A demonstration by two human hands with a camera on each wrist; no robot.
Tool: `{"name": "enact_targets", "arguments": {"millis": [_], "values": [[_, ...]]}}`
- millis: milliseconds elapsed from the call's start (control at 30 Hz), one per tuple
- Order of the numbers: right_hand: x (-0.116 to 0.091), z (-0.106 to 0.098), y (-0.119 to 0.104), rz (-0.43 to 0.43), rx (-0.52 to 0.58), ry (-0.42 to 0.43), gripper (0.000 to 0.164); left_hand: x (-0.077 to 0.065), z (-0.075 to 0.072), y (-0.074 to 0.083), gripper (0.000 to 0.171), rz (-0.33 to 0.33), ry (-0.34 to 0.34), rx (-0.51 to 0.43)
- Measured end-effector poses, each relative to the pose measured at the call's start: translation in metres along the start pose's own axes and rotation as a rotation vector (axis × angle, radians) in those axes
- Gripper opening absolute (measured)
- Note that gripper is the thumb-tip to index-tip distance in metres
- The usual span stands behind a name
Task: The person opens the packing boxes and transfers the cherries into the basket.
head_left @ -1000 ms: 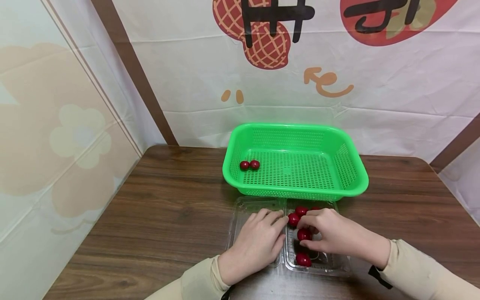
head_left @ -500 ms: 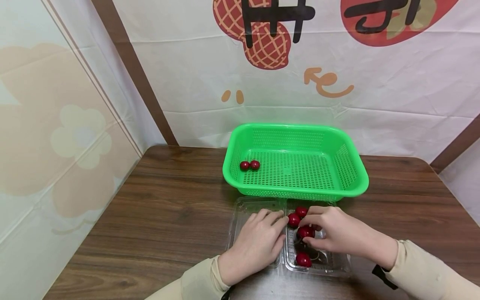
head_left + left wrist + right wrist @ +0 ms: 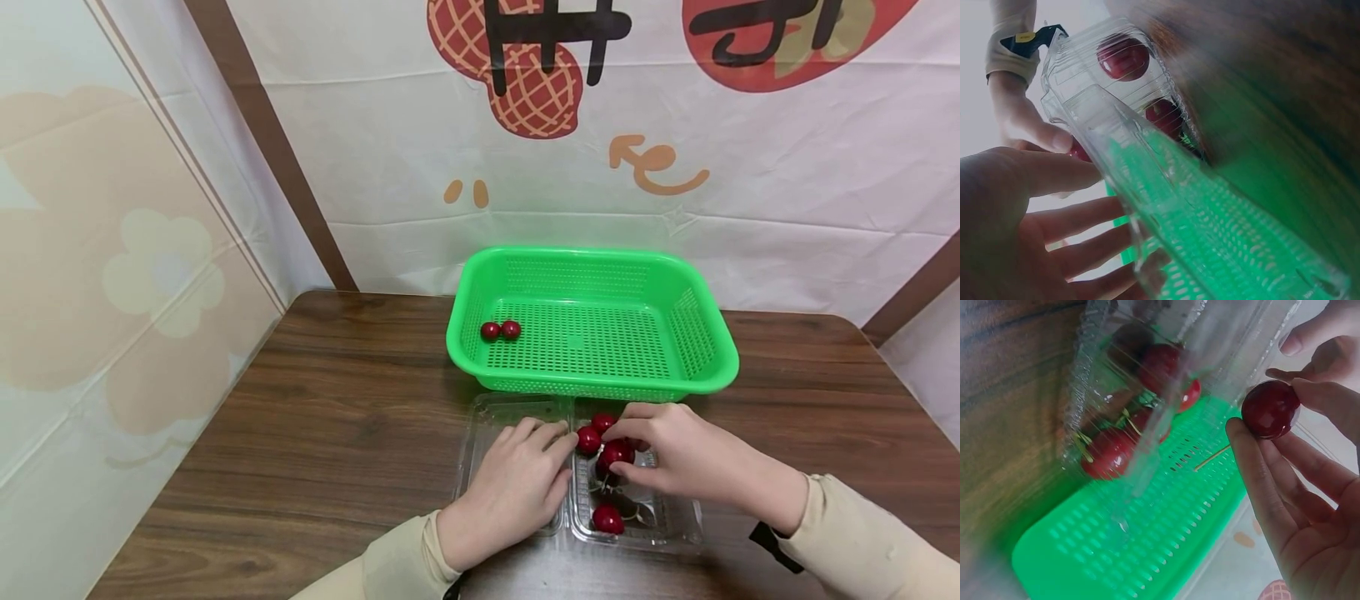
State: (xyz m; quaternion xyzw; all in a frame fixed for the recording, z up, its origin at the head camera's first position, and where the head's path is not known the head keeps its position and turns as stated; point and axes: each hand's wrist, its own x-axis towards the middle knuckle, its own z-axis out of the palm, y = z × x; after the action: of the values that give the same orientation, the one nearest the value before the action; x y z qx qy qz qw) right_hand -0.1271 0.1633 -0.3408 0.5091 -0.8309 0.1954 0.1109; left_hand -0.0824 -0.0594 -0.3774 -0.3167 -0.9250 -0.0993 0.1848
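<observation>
A dark red cherry [image 3: 1270,409], its thin stem hanging down, is pinched between the thumb and fingers of my right hand [image 3: 678,450]. It is held over the filled half of a clear plastic clamshell box [image 3: 637,543], which lies unfolded on the table. Several more cherries are in that half, one near the front [image 3: 607,519] and others at the back [image 3: 588,440]. My left hand [image 3: 517,479] rests across the other half, its fingertips at the middle fold and holding nothing. The right hand hides part of the box.
Directly behind the box stands a green perforated basket [image 3: 585,384]. Two cherries [image 3: 491,332] lie side by side at its left end. Wooden tabletop [image 3: 337,425] extends to both sides, and a printed cloth [image 3: 390,158] hangs behind.
My right hand has taken the cherry up between thumb and fingers and shifted slightly back and to the right with it. The left hand has stayed in place.
</observation>
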Motion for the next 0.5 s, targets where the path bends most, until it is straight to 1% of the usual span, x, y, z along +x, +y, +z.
{"name": "enact_targets", "arguments": {"millis": [200,500], "values": [[0.004,-0.007,0.001,-0.012,-0.021,0.025,0.022,0.000,0.001,0.000,0.033,0.004,0.014,0.010],[0.011,-0.017,0.002,-0.026,-0.049,0.042,0.023,0.000,0.001,0.000,0.034,0.005,0.012,0.009]]}}
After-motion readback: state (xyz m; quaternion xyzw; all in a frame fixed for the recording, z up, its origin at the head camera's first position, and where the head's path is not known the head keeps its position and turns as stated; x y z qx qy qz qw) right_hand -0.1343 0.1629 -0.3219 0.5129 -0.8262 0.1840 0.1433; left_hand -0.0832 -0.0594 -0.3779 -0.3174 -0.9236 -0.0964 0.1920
